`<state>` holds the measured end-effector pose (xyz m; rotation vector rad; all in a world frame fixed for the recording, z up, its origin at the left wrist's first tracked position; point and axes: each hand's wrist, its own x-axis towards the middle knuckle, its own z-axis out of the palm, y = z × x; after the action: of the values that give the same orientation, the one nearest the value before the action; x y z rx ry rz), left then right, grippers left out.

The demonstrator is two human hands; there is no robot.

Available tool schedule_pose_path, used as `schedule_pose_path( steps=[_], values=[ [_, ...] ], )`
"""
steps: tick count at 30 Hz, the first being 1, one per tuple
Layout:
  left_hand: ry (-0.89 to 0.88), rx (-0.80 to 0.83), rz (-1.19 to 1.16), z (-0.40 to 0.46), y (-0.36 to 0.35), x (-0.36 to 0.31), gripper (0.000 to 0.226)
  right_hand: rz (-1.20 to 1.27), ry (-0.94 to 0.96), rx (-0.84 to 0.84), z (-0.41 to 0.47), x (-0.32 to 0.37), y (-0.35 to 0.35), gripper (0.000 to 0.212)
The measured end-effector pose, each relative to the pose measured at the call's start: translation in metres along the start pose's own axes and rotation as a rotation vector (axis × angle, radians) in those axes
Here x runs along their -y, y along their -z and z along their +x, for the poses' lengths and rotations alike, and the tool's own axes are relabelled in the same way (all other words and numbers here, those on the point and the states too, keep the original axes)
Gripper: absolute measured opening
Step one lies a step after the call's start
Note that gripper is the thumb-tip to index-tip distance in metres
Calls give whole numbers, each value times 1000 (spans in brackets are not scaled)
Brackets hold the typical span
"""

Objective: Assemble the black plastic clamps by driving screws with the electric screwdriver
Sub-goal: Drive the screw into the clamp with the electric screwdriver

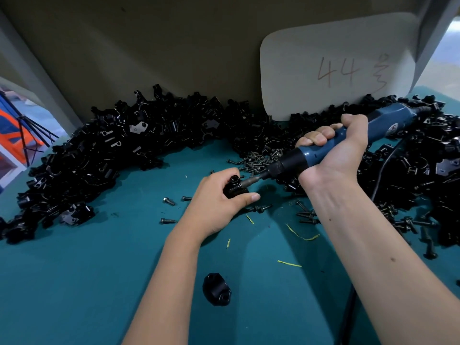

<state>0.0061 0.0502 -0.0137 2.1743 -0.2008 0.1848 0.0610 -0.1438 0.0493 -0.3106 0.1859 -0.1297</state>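
Black plastic clamp (235, 189) pinched in left hand (219, 202); right hand (333, 148) grips electric screwdriver (323, 150), driving a screw; next, keep the bit aligned

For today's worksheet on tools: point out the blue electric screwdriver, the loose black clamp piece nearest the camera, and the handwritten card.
Blue electric screwdriver (380, 125), head view, blue barrel.
Loose black plastic clamp piece (216, 290), head view, top face.
Pale handwritten card (338, 66), head view, centre.
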Motion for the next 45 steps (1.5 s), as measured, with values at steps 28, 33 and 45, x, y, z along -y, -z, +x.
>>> schedule_pose_path(
  steps=[28, 33, 45],
  values=[
    [-81, -274, 268, -2, -6, -10, 47, 4, 47, 12, 3, 6, -3, 29],
    [158, 8, -450, -3, 9, -9, 39, 381, -221, 104, 9, 17, 10, 42],
    [381, -114, -1203, 1, 15, -9, 41, -595, -134, 27, 3, -19, 8, 32]
  ],
)
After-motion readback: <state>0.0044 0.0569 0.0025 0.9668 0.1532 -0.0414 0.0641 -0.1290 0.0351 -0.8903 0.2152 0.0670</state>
